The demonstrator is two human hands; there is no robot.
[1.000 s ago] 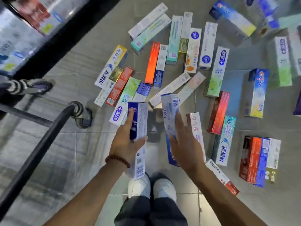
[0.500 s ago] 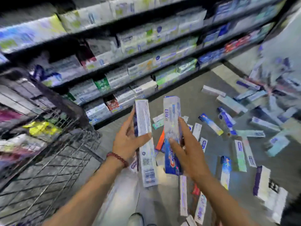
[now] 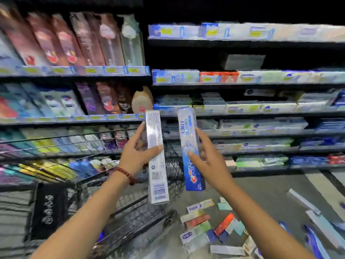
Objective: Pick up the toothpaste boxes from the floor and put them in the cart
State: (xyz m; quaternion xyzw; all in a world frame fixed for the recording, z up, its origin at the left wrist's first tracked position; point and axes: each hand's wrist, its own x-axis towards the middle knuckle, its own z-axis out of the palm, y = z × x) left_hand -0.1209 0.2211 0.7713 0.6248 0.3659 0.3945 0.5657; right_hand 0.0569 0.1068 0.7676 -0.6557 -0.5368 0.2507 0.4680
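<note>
Now that both boxes are up off the floor, the job is half done. Left hand pinches the white box; right hand pinches the blue box. Both boxes sit mid-frame. Cart waits lower left, top open. More boxes lie lower right.

Left hand gripping white box, right hand blue box, above cart
</note>
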